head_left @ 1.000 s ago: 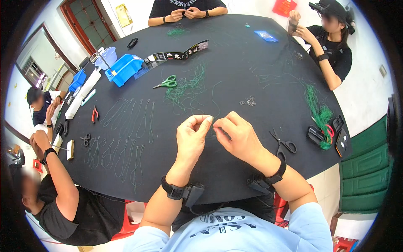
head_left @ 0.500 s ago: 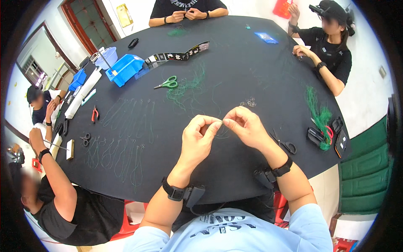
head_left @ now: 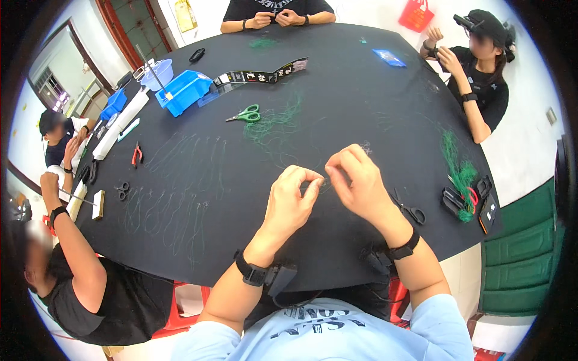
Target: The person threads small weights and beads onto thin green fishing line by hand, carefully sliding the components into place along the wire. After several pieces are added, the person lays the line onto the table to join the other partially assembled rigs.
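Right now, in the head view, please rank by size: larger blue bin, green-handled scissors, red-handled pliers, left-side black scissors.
1. Larger blue bin
2. Green-handled scissors
3. Red-handled pliers and left-side black scissors: too alike to rank

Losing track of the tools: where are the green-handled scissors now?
In the head view, the green-handled scissors lie on the black table, left of centre, beyond the left hand, beside the loose green thread.

A thin, flexible green thread (head_left: 326, 187) is held at the left hand's (head_left: 290, 197) fingertips, slightly curved, its ends too fine to be traced.
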Motion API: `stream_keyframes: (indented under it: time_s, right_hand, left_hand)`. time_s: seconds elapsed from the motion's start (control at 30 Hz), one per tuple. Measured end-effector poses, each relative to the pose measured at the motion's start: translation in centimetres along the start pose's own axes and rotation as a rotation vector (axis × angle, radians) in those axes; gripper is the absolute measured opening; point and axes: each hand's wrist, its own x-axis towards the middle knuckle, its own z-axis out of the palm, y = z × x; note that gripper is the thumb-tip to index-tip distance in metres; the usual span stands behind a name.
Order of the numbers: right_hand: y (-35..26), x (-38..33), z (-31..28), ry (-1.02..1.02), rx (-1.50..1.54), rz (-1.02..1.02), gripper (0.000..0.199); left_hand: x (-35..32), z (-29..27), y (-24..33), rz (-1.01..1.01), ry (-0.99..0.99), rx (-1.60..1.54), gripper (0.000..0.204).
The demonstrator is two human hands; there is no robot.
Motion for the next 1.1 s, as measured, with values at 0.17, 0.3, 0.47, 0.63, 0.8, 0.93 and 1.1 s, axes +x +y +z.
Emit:
stream_keyframes:
  time_s: [0.17,0.3,0.47,0.63,0.8,0.93,1.1]
  right_hand:
    - [0.7,-0.2,-1.1,-0.009,0.122,0.244,0.006]
    - [1.3,-0.4,-1.2,-0.034,0.16,0.283,0.006]
    - [1.8,-0.8,-0.6,-0.093,0.272,0.349,0.008]
    - [0.5,-1.4,0.8,-0.101,0.263,0.28,0.007]
    - [-1.1,-1.3,1.4,-0.094,0.036,-0.026,0.013]
    - [-1.7,-0.6,0.5,-0.086,-0.101,-0.12,0.014]
    - [0.5,0.1,-0.9,-0.074,0.026,0.029,0.01]
  left_hand:
    - [0.2,-0.4,0.6,-0.454,-0.146,-0.485,0.016]
    - [0.4,-0.7,0.5,-0.508,-0.148,-0.604,0.018]
    - [0.7,-1.3,1.0,-0.531,-0.096,-0.835,0.018]
    - [0.7,-1.3,0.9,-0.593,-0.025,-0.872,0.019]
    - [0.2,-0.1,-0.1,-0.581,0.081,-0.761,0.016]
    - [0.1,0.1,-0.1,-0.168,0.108,-0.134,0.009]
    - [0.2,0.0,0.9,-0.046,-0.095,-0.23,0.009]
